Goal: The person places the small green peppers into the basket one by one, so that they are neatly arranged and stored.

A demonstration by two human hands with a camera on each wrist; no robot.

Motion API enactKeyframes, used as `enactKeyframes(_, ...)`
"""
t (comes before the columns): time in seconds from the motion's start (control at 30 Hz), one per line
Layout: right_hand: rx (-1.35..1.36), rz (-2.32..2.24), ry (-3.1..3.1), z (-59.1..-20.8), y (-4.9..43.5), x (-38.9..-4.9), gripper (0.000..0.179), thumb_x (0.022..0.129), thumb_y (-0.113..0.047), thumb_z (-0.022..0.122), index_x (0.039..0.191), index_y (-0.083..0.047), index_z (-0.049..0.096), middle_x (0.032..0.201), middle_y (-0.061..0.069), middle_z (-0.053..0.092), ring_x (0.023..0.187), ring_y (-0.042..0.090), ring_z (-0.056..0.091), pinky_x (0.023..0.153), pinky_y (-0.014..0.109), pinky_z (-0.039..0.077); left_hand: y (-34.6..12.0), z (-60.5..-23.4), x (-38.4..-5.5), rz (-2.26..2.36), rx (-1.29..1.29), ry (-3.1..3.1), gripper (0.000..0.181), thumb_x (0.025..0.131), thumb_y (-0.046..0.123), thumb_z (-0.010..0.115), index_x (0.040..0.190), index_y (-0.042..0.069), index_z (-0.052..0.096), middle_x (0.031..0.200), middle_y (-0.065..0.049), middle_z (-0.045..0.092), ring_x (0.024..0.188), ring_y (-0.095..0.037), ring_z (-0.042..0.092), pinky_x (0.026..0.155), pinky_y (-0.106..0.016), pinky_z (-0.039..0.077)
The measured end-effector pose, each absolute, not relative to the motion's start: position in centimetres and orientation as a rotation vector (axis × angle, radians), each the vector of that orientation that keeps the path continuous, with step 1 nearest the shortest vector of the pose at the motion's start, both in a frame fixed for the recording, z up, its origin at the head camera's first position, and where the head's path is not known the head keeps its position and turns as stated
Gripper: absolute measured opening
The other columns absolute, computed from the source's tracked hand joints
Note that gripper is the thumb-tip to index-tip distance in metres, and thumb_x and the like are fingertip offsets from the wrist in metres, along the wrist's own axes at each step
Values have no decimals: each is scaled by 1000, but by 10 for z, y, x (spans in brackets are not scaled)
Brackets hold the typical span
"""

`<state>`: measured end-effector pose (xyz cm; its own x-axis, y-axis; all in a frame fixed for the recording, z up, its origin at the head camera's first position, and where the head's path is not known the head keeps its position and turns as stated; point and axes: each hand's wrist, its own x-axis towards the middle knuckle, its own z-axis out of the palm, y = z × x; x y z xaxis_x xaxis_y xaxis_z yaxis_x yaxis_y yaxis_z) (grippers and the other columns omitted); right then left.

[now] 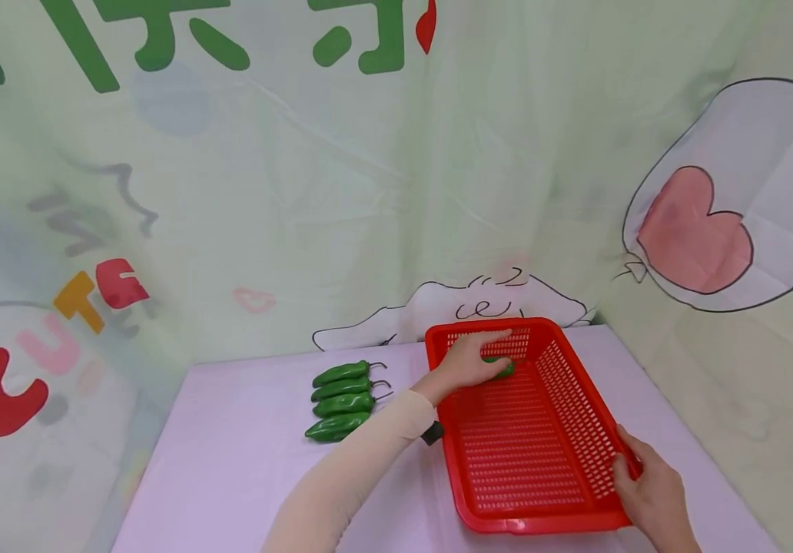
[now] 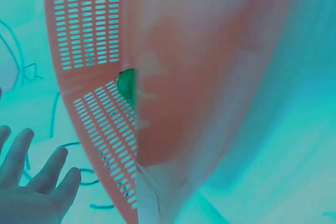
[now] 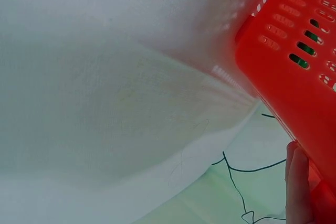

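Observation:
A red plastic basket [image 1: 521,445] with slotted walls stands tilted sideways on the table, one green chili pepper [image 1: 505,369] inside near its far end. Over that end reaches my left hand [image 1: 469,359], its fingers spread and straight in the left wrist view, holding nothing; the pepper [image 2: 126,85] there lies apart from them. My right hand [image 1: 652,488] grips the basket's right rim, thumb on the inner side. Left of the basket, several green chili peppers [image 1: 343,404] lie in a row with stems to the right, the nearest partly behind my left sleeve.
A pale lilac cloth covers the table [image 1: 244,453]. Behind and at the sides hangs a printed curtain [image 1: 341,192] with letters and balloon drawings. A small black object [image 1: 432,434] shows beside my left wrist, near the basket's left wall.

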<state>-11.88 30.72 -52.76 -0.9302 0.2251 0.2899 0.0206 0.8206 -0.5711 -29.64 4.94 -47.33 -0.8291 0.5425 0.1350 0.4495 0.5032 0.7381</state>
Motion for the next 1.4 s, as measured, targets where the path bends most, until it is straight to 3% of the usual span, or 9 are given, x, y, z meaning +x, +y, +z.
enactKeyframes(0.07, -185, 820, -2652, -527, 309, -119, 43, 87, 2, 58, 128, 13, 56, 117, 38, 59, 97, 48, 61, 61, 9, 35, 43, -473, -290, 1250, 903, 2615, 56, 95, 32, 62, 149, 29, 46, 145, 10, 50, 130, -8, 47, 102, -30, 43)
enactKeyframes(0.1, -191, 823, -2663, -527, 309, -118, 44, 87, 2, 58, 129, 13, 55, 118, 39, 58, 97, 48, 60, 63, 10, 40, 39, -474, -286, 1261, 926, 2612, 56, 95, 33, 61, 149, 30, 45, 145, 11, 50, 130, -8, 46, 102, -31, 43)
enactKeyframes(0.17, -206, 824, -2683, -527, 310, -118, 44, 88, 2, 58, 130, 14, 53, 119, 39, 57, 97, 48, 60, 67, 25, 51, 31, -474, -278, 1282, 954, 2613, 56, 95, 34, 60, 149, 31, 44, 145, 11, 50, 130, -8, 46, 101, -31, 44)
enactKeyframes(0.3, -229, 837, -2707, -529, 309, -117, 45, 88, 1, 57, 131, 15, 52, 119, 40, 56, 94, 46, 60, 67, 46, 54, 13, -474, -262, 1316, 977, 2675, 55, 96, 31, 58, 149, 28, 45, 145, 8, 51, 133, -8, 45, 104, -31, 41)
enactKeyframes(0.53, -212, 826, -2694, -533, 309, -118, 44, 88, 0, 57, 129, 14, 54, 117, 40, 57, 91, 44, 61, 58, 19, 46, -30, -481, -240, 1439, 891, 2776, 52, 94, 25, 59, 146, 22, 50, 143, 4, 54, 134, -15, 47, 107, -40, 40)
enactKeyframes(0.63, -193, 814, -2679, -533, 310, -119, 44, 87, 1, 58, 129, 14, 55, 116, 39, 58, 93, 45, 61, 57, 17, 41, -51, -488, -233, 1479, 868, 2817, 52, 94, 23, 59, 145, 17, 52, 143, 3, 54, 133, -16, 48, 107, -41, 40)
enactKeyframes(0.77, -220, 826, -2702, -530, 309, -120, 45, 88, 0, 56, 131, 14, 52, 120, 40, 56, 98, 48, 59, 69, 38, 53, -80, -502, -221, 1530, 831, 2831, 50, 93, 20, 61, 143, 16, 54, 141, 4, 56, 130, -16, 50, 104, -42, 43)
enactKeyframes(0.87, -248, 846, -2722, -529, 308, -121, 46, 90, 1, 53, 134, 14, 49, 123, 41, 53, 103, 51, 57, 79, 59, 50, -101, -515, -213, 1547, 806, 2846, 50, 91, 17, 64, 140, 18, 57, 138, 6, 58, 128, -15, 52, 103, -42, 44)
enactKeyframes(1.4, -198, 832, -2684, -529, 309, -123, 44, 89, 0, 55, 131, 13, 52, 120, 40, 56, 100, 51, 58, 72, 48, 53, -160, -566, -183, 1284, 746, 3102, 50, 80, 12, 76, 128, 6, 65, 118, -8, 69, 107, -25, 64, 91, -43, 51)
